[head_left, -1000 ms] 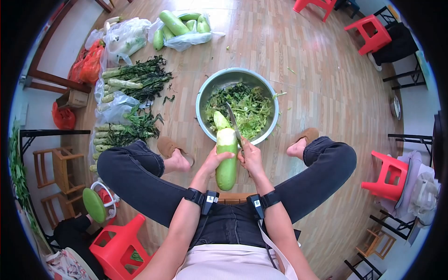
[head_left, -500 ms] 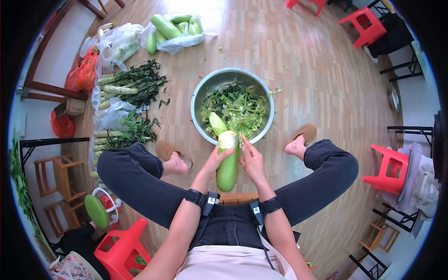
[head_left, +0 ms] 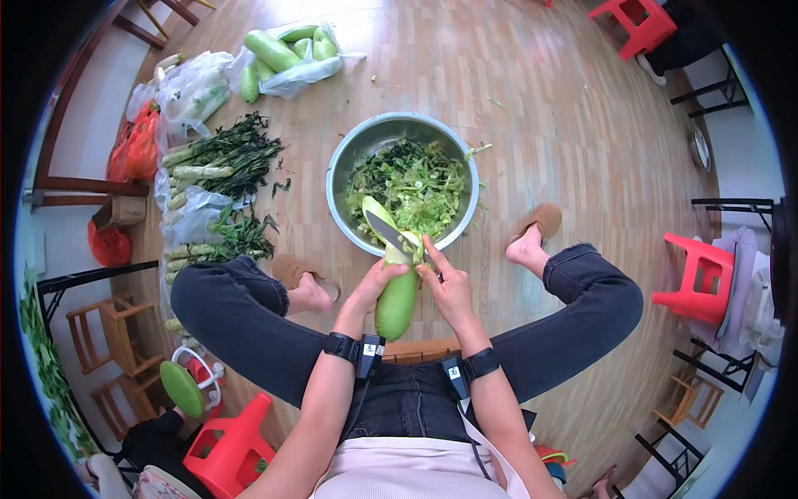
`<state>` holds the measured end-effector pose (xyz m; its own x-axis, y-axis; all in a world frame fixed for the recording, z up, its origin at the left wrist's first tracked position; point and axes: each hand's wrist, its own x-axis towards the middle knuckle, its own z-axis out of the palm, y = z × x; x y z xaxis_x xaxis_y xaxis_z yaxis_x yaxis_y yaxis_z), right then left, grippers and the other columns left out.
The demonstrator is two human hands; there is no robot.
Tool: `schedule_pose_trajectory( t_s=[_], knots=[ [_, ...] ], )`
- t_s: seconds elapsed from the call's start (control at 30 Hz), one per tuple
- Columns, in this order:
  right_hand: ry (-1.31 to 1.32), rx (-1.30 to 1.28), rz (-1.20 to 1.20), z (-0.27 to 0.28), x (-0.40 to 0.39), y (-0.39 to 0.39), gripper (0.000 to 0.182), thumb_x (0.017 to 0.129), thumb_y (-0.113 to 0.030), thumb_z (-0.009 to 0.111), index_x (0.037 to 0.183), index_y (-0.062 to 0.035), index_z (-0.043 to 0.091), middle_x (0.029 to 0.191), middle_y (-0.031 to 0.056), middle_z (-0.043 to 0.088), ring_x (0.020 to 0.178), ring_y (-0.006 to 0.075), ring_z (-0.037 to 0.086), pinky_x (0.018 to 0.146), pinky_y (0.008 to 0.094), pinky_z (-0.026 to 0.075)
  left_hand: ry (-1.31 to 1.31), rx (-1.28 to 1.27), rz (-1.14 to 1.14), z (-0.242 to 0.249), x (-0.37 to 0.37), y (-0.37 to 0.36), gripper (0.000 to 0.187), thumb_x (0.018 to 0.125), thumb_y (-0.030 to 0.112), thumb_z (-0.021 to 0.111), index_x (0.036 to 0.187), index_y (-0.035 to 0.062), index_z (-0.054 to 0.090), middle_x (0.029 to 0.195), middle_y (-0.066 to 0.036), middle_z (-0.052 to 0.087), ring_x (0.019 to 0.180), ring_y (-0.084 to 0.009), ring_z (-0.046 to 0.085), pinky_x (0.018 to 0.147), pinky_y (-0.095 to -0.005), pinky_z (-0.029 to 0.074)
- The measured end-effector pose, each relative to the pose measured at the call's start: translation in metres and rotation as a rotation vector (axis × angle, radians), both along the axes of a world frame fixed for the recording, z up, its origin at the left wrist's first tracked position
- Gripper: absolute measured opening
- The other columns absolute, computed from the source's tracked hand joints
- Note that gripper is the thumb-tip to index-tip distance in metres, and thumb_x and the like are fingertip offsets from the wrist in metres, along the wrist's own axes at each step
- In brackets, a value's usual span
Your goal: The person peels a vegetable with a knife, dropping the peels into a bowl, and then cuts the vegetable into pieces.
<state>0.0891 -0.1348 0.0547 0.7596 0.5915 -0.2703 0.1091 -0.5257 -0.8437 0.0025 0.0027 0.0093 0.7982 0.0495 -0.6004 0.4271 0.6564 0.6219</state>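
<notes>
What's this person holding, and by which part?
The left hand grips a green gourd around its side, just below the peeled end; the right hand holds a knife at its handle end, largely hidden.

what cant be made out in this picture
Head view: most of the handle of the knife, hidden by the right hand.
Head view: the side of the gourd against the left hand, covered by that hand.
Head view: the bottom of the bowl, largely covered by chopped greens.
Head view: what the larger red bag contains, hidden by its plastic.
</notes>
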Motion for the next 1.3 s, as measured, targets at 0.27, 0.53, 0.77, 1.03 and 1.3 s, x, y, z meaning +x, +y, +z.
schedule_pose_trajectory(
  t_s=[0.27, 0.53, 0.77, 1.03, 1.3],
  knots=[
    [-0.175, 0.041, -0.024, -0.012, 0.002, 0.001, 0.041, 0.082, -0.025, 0.059, 0.122, -0.0213, 0.050, 0.055, 0.0069, 0.058, 0.047, 0.0112, 0.057, 0.047, 0.0260, 0.043, 0.095, -0.184, -0.009, 0.009, 0.004, -0.004, 0.049, 0.075, 0.038, 0.056, 0.105, 0.0004, 0.050, 0.085, -0.012, 0.060, 0.072, -0.0192, 0.061, 0.062, -0.0297, 0.050],
    [-0.119, 0.059, -0.108, -0.018, 0.001, 0.012, 0.035, 0.083, -0.031, 0.056, 0.118, -0.0254, 0.054, 0.054, 0.0069, 0.056, 0.046, 0.0144, 0.056, 0.045, 0.0286, 0.042, 0.057, -0.079, -0.012, -0.001, 0.003, -0.004, 0.057, 0.074, 0.045, 0.053, 0.110, 0.0001, 0.048, 0.090, -0.012, 0.058, 0.077, -0.0208, 0.059, 0.066, -0.0310, 0.049],
    [0.403, 0.345, -0.303, -0.030, -0.003, 0.019, 0.034, 0.091, -0.032, 0.047, 0.113, -0.0085, 0.056, 0.047, -0.0024, 0.043, 0.039, 0.0019, 0.033, 0.037, 0.0185, 0.028, 0.033, 0.072, 0.080, -0.010, 0.003, -0.007, 0.057, 0.074, 0.042, 0.056, 0.112, 0.0017, 0.046, 0.088, -0.009, 0.057, 0.076, -0.0163, 0.058, 0.064, -0.0287, 0.048],
    [0.878, 0.393, -0.388, -0.019, 0.005, 0.017, 0.040, 0.091, -0.041, 0.040, 0.072, -0.0073, 0.046, 0.046, 0.0004, 0.041, 0.031, 0.0054, 0.032, 0.029, 0.0198, 0.023, 0.069, 0.035, 0.142, 0.001, 0.003, -0.006, 0.052, 0.074, 0.030, 0.062, 0.115, 0.0038, 0.044, 0.091, -0.006, 0.055, 0.075, -0.0125, 0.054, 0.063, -0.0263, 0.045],
    [0.058, 0.199, -0.223, -0.033, -0.008, 0.021, 0.039, 0.087, -0.039, 0.049, 0.114, -0.0124, 0.055, 0.046, 0.0060, 0.045, 0.038, 0.0119, 0.045, 0.040, 0.0277, 0.037, 0.083, 0.068, 0.138, -0.006, 0.003, -0.008, 0.055, 0.073, 0.030, 0.064, 0.117, 0.0048, 0.043, 0.093, -0.006, 0.054, 0.079, -0.0129, 0.054, 0.067, -0.0265, 0.045]
  ],
)
